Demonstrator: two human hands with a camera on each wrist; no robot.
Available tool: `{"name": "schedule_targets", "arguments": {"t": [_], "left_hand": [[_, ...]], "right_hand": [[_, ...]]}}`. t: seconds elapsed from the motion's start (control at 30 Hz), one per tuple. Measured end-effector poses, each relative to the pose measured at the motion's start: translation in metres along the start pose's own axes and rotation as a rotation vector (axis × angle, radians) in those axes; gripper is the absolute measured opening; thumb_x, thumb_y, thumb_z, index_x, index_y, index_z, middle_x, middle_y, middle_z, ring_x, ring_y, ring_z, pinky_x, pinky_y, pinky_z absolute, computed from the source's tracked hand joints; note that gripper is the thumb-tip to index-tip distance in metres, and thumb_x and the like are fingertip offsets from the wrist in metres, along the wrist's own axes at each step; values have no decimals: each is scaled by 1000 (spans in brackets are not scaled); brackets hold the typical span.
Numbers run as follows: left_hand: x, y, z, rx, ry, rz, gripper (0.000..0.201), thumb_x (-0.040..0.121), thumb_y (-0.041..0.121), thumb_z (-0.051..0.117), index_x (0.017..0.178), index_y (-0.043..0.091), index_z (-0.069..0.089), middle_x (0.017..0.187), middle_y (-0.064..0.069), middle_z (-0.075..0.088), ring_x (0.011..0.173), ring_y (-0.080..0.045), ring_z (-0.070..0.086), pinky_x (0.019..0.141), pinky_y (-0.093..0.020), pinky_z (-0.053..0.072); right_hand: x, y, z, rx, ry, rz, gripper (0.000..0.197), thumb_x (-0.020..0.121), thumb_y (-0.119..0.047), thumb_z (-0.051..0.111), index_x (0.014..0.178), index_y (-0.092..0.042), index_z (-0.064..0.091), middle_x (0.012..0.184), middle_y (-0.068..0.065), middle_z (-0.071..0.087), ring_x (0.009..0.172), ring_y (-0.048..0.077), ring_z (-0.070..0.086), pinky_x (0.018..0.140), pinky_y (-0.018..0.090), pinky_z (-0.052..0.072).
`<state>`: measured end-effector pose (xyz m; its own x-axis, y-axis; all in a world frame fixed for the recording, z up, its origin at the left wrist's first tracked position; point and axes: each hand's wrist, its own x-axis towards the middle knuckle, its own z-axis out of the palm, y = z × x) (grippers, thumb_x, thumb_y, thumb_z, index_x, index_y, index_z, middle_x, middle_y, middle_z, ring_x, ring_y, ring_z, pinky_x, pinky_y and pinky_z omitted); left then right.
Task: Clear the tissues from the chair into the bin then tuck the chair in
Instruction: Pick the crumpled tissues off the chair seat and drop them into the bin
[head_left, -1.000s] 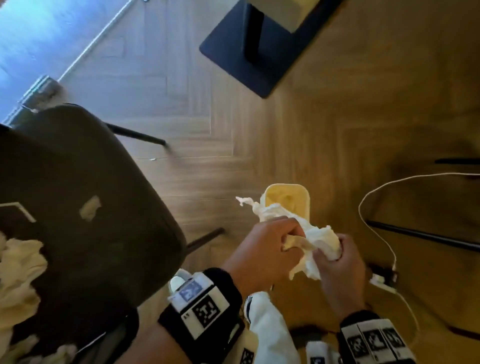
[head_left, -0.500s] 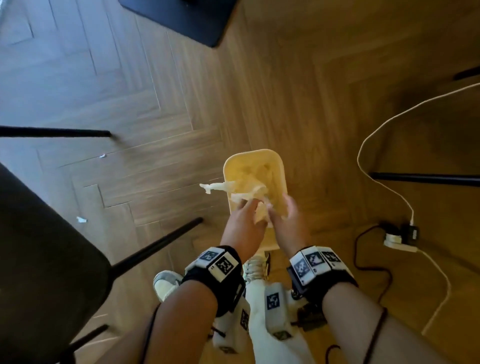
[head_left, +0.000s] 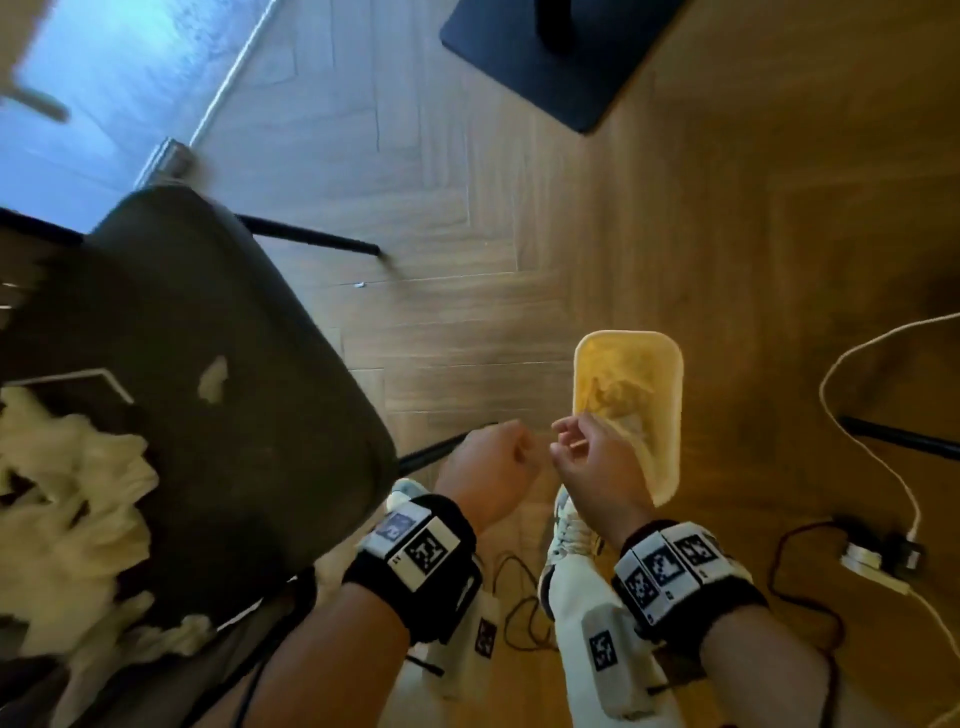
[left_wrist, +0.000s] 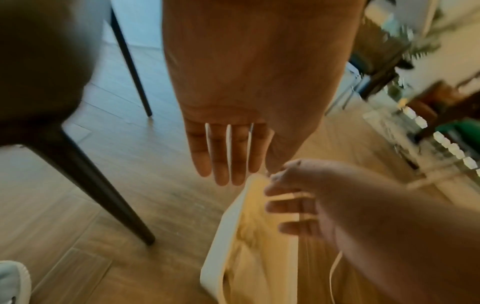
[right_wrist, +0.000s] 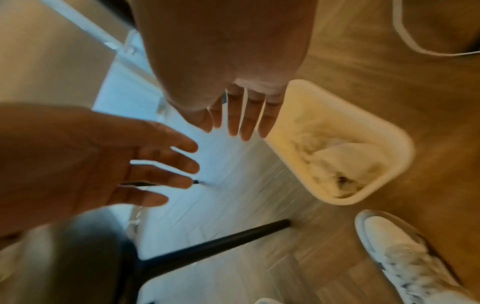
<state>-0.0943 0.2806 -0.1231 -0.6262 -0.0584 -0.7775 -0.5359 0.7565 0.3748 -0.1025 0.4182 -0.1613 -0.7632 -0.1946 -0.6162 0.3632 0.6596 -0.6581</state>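
Observation:
The dark chair (head_left: 208, 364) stands at the left, with a pile of white tissues (head_left: 67, 519) on its seat and a small scrap (head_left: 213, 379) on its backrest. The cream bin (head_left: 675, 395) sits on the floor to its right, with crumpled tissues (head_left: 623, 400) inside. My left hand (head_left: 491, 467) and right hand (head_left: 587, 457) hover side by side over the bin's near end, both empty. The wrist views show the left fingers (left_wrist: 226, 156) and the right fingers (right_wrist: 241, 115) straight and spread, above the bin (right_wrist: 389, 148) and its tissues (right_wrist: 335, 162).
A black table base (head_left: 561, 57) lies at the top. A white cable (head_left: 857, 415) runs to a power strip (head_left: 878, 561) on the right, near another dark leg (head_left: 904, 439). My white shoes (head_left: 571, 525) stand just behind the bin. A chair leg (left_wrist: 91, 185) slants beside the bin.
The wad of tissue that both hands held has gone into the bin. Both hands have let go and drawn back towards me, and the chair is back in view.

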Motion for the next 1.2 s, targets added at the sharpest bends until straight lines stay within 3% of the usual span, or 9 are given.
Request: {"name": "schedule_targets", "arguments": {"t": [0.23, 0.37, 0.47, 0.57, 0.67, 0.8, 1.0, 1.1, 1.2], "left_hand": [[-61, -97, -154, -157, 319, -191, 13, 90, 31, 58, 99, 21, 62, 88, 5, 61, 81, -9, 60, 77, -30, 53], [-49, -166, -197, -53, 546, -380, 32, 86, 33, 61, 114, 19, 52, 114, -5, 52, 99, -24, 57, 85, -41, 49], [-36, -192, -194, -31, 476, -446, 43, 84, 35, 64, 119, 16, 48, 121, -11, 50, 104, -32, 57, 89, -47, 49], [-33, -195, -186, -102, 418, -363, 17, 91, 28, 56, 102, 16, 54, 104, -9, 62, 91, -27, 61, 82, -46, 53], [-49, -188, -179, -253, 422, -163, 6, 92, 24, 54, 89, 20, 57, 86, -1, 62, 76, -16, 61, 72, -40, 56], [-76, -186, -177, -294, 412, 14, 18, 89, 20, 60, 107, 22, 62, 106, 3, 66, 95, -8, 64, 84, -33, 56], [-114, -224, -224, -131, 245, -19, 50, 80, 35, 69, 126, 25, 51, 126, 5, 52, 114, -13, 48, 99, -36, 44], [-133, -268, -247, -133, 416, -123, 55, 80, 42, 67, 130, 29, 48, 131, 3, 47, 118, -15, 45, 97, -36, 45], [-134, -319, -254, -26, 521, -412, 74, 75, 52, 69, 138, 29, 38, 143, -3, 37, 127, -25, 41, 98, -43, 45]], "right_hand": [[-3, -132, 68, -115, -289, -264, 13, 90, -27, 58, 103, -25, 60, 98, -8, 58, 86, 4, 58, 73, 20, 49], [0, -171, 94, -181, -303, -358, 18, 88, -28, 60, 106, -26, 60, 101, -5, 62, 90, 10, 60, 80, 30, 55], [2, -186, 109, -229, -307, -392, 22, 88, -29, 61, 110, -26, 60, 105, -5, 62, 91, 9, 60, 80, 31, 56], [3, -209, 122, -243, -299, -398, 26, 91, -31, 58, 116, -25, 56, 102, -6, 61, 86, 7, 59, 76, 25, 53], [5, -246, 137, -31, -355, -161, 26, 95, -38, 49, 118, -27, 50, 103, -1, 62, 85, 10, 62, 73, 31, 56], [-1, -294, 167, 388, -610, 414, 45, 91, -56, 44, 118, -20, 53, 113, 10, 60, 98, 27, 61, 68, 40, 55], [-2, -334, 212, 327, -541, 469, 28, 97, -37, 44, 90, -14, 60, 77, 5, 58, 67, 16, 55, 60, 30, 44], [4, -343, 230, 432, -605, 477, 28, 98, -30, 43, 89, -10, 60, 71, 4, 55, 52, 11, 50, 55, 24, 40], [7, -340, 242, 469, -680, 505, 28, 97, -31, 42, 92, -10, 60, 80, 6, 59, 67, 16, 58, 62, 28, 45]]}}
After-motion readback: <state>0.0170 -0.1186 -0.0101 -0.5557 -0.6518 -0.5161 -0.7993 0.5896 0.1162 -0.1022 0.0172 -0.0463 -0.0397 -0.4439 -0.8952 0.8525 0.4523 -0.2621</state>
